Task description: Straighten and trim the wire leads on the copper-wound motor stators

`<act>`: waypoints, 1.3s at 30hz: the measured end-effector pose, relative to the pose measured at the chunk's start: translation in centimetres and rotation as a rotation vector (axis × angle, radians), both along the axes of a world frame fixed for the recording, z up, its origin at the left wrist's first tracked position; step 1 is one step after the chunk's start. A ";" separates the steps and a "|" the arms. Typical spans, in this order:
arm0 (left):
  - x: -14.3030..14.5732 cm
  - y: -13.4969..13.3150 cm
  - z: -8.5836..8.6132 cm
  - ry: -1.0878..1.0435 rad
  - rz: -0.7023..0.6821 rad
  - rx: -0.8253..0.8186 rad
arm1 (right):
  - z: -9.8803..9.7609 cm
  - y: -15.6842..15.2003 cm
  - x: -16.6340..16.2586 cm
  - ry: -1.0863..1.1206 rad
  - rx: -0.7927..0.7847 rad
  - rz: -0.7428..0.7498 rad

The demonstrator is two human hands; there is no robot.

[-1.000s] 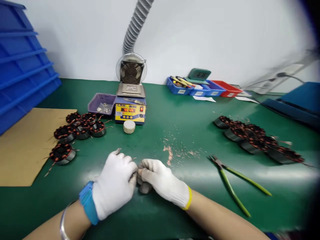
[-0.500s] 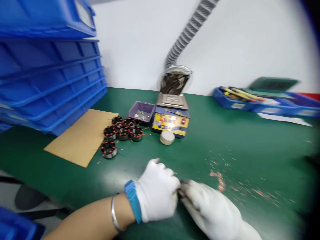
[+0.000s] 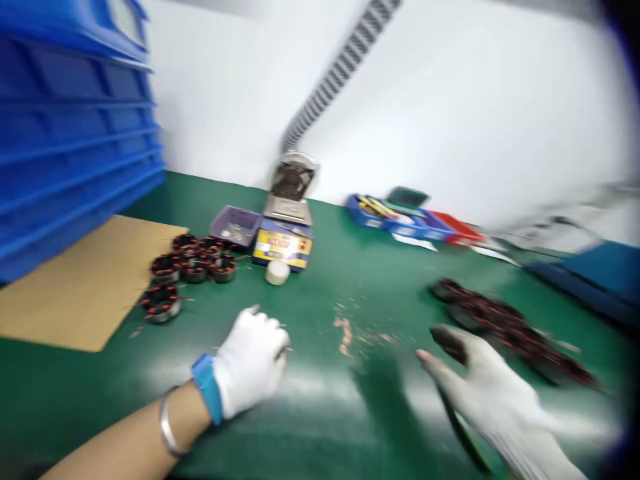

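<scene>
My left hand (image 3: pixel 253 363), in a white glove, is closed over the green table. Thin ends, like wire, show beside its fingers, but what it holds is hidden. My right hand (image 3: pixel 480 380), gloved and blurred, hovers at the right with thumb and forefinger spread apart. A dark curved strip shows under its palm, too blurred to name. Just beyond this hand lies a row of copper-wound motor stators (image 3: pixel 505 323). A loose stator (image 3: pixel 161 303) sits left of my left hand, in front of a cluster of several more. Copper wire clippings (image 3: pixel 345 337) are scattered between my hands.
Blue crates (image 3: pixel 80 140) are stacked at the left, behind a brown cardboard sheet (image 3: pixel 75 287). Centre back are a purple tray (image 3: pixel 235 227), a yellow-blue box (image 3: pixel 283 245) and a round white piece (image 3: pixel 277 272). Blue bins (image 3: pixel 367 212) and a red bin (image 3: pixel 456 229) stand along the wall.
My right hand has moved away from my left, toward the stators at the right, and its fingers have spread. The view has swung right; my left hand remains closed.
</scene>
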State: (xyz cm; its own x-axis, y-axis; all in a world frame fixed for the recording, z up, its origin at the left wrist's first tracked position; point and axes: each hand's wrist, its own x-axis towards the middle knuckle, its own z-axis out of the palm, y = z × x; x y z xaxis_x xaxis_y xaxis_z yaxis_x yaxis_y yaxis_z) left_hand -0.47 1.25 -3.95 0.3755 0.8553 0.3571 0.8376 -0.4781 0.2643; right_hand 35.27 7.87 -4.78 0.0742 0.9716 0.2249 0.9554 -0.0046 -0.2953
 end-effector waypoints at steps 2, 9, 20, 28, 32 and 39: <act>-0.1 0.4 -0.4 -0.025 0.010 0.025 | -0.3 -2.4 3.1 -0.172 -0.084 -0.127; 0.0 1.0 -0.2 0.130 0.007 0.074 | -3.5 -7.5 7.6 -0.202 -0.334 -0.122; 1.0 1.5 0.5 0.260 -0.096 0.321 | 2.9 -5.2 3.5 -0.418 -0.543 -0.115; 1.1 2.0 0.5 0.240 -0.109 0.365 | -0.1 -5.3 2.1 -0.421 -0.307 -0.175; 0.6 1.2 0.4 0.240 -0.003 0.306 | -1.3 -5.9 2.1 -0.132 -0.137 -0.163; -0.3 0.8 0.2 0.191 0.010 0.197 | 0.3 -8.6 -7.7 1.434 -0.533 0.206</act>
